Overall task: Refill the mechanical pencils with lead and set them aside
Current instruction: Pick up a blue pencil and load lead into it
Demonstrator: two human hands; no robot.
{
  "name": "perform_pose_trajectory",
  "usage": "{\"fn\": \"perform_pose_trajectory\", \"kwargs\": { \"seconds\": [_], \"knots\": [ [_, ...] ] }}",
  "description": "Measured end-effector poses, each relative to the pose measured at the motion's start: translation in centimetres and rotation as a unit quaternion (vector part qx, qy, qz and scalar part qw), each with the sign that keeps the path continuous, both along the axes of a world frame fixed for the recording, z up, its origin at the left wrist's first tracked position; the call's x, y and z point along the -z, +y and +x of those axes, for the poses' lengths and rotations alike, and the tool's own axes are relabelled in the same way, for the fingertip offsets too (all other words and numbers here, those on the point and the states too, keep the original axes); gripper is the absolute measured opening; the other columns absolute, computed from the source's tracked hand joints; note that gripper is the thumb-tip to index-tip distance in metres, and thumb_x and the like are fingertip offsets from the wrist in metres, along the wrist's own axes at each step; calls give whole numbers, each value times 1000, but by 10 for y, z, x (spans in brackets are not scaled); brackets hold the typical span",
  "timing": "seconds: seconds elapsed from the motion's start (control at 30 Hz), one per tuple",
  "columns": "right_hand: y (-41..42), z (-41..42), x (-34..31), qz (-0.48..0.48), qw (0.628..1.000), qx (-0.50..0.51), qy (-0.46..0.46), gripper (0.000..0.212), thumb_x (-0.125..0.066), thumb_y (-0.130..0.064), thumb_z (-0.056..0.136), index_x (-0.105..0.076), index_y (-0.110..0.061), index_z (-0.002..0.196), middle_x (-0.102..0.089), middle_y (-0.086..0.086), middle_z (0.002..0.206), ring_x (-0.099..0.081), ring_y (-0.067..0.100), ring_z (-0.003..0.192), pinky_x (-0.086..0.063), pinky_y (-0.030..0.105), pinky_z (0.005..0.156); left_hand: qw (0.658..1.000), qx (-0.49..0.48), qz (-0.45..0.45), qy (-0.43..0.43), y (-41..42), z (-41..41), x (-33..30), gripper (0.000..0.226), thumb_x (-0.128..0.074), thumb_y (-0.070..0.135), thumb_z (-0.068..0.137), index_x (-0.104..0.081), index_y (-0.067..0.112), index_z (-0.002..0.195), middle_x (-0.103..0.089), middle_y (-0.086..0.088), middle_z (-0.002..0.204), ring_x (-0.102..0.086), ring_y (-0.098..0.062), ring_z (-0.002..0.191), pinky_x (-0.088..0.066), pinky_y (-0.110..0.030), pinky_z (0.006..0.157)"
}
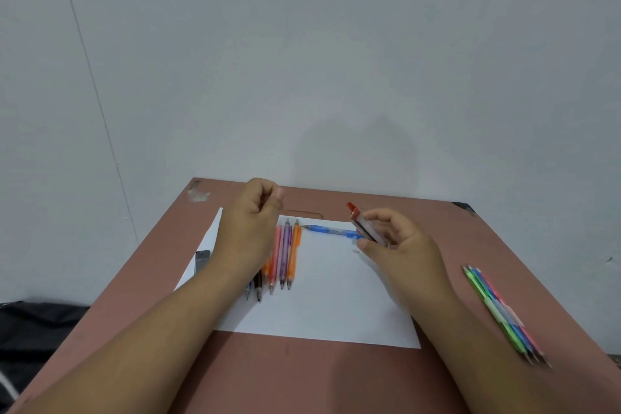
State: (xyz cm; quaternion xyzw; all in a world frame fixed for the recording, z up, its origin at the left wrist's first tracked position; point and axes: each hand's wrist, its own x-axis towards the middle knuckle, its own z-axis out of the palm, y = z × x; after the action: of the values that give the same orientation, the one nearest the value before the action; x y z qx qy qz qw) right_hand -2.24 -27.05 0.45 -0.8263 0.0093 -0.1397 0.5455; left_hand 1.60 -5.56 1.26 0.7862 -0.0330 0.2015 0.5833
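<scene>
**Getting the lead out of the little case**

Between the fingers and thumb of the right hand sits a clear lead case with a red cap. The cap end points up toward 11 o'clock. Dark leads seem to lie inside it, but how many I cannot tell.

At 9 o'clock from the case, the left hand hangs in the air with its fingers curled in and its fingertips pinched close. It may hold a thin lead or a tiny cap; that is too small to see.

The best way now, I think, is to tip the case slowly so only one lead slides out, and keep it over the white paper so a dropped lead shows up.

A blue pencil lies on the paper just behind the case. Under the left hand is a row of pencils. Far off at 4 o'clock, a bunch of pencils lies on the brown table.
</scene>
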Motion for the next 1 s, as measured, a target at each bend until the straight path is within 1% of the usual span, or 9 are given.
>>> {"fn": "perform_pose_trajectory", "kwargs": {
  "seconds": [0.07, 0.2, 0.3, 0.4, 0.47, 0.57, 0.7, 0.9, 1.0],
  "knots": [
    [1, 0, -1, 20, 1000, -8, 9, 36, -79, -15, 86, -66, -45, 101, -74, -17, 104, -70, 8, 99, -58, 43, 92, 1000, 0, 3, 3, -1, 0, 0, 22, -50, 31, 104, -58, 20, 87, -61, -4, 82, -48, -7, 70, -40, -13, 58],
    [4, -2, -4, 42, 999, -10, 12, 38, -81, -17, 85, -58, -42, 104, -76, -11, 100, -73, 13, 88, -58, 47, 91, 1000, -1, 13, 2, -1, -1, 1, 21, -50, 32, 104, -58, 21, 88, -60, -1, 80, -47, -2, 66, -40, -11, 57],
    [7, -4, -7, 44, 998, -40, 16, 65, -80, -15, 87, -44, -57, 122, -77, -9, 96, -75, 16, 87, -59, 45, 91, 1000, 3, 18, -2, 0, -2, 1, 22, -49, 33, 104, -57, 22, 87, -56, 4, 75, -46, 0, 63, -41, -15, 59],
    [9, -5, -6, 51, 997, -48, 18, 78, -80, -14, 86, -38, -70, 122, -76, -5, 95, -76, 19, 88, -59, 46, 92, 1000, 1, 24, 0, -1, -2, 1, 22, -49, 33, 105, -57, 22, 88, -57, 4, 77, -48, -3, 67, -43, -19, 61],
    [9, -5, -6, 64, 997, -47, 13, 76, -80, -15, 86, -41, -71, 120, -76, -2, 93, -76, 21, 87, -58, 49, 92, 1000, 1, 25, 0, -1, -3, 1, 22, -48, 33, 105, -57, 22, 88, -57, 4, 78, -48, -5, 69, -43, -19, 62],
    [8, -4, -6, 62, 997, -40, 11, 74, -80, -15, 86, -43, -72, 115, -76, -1, 91, -76, 21, 85, -59, 50, 91, 1000, 0, 28, 3, -1, -3, 1, 22, -48, 33, 105, -56, 23, 87, -55, 6, 75, -47, -5, 67, -40, -12, 57],
    [8, -4, -6, 24, 999, -35, 8, 75, -81, -20, 87, -38, -76, 112, -75, -3, 85, -76, 18, 83, -60, 50, 87, 1000, 3, 30, 4, -1, -2, 1, 23, -49, 35, 104, -56, 24, 86, -55, 7, 74, -47, -2, 64, -40, -14, 58],
    [8, -7, -10, -76, 997, -6, 4, 66, -76, -32, 89, -33, -70, 124, -72, -10, 92, -74, 11, 81, -62, 37, 79, 1000, 6, 31, 3, -2, -2, 1, 23, -49, 34, 104, -56, 23, 86, -54, 8, 72, -46, -4, 64, -42, -21, 61],
    [8, -10, -12, -115, 993, -11, -4, 60, -71, -34, 91, -36, -72, 120, -70, -13, 100, -71, 8, 87, -61, 32, 74, 999, 7, 31, 1, -2, -2, 1, 22, -49, 33, 104, -56, 23, 86, -53, 8, 71, -45, -4, 64, -41, -20, 61]
  ]
}}
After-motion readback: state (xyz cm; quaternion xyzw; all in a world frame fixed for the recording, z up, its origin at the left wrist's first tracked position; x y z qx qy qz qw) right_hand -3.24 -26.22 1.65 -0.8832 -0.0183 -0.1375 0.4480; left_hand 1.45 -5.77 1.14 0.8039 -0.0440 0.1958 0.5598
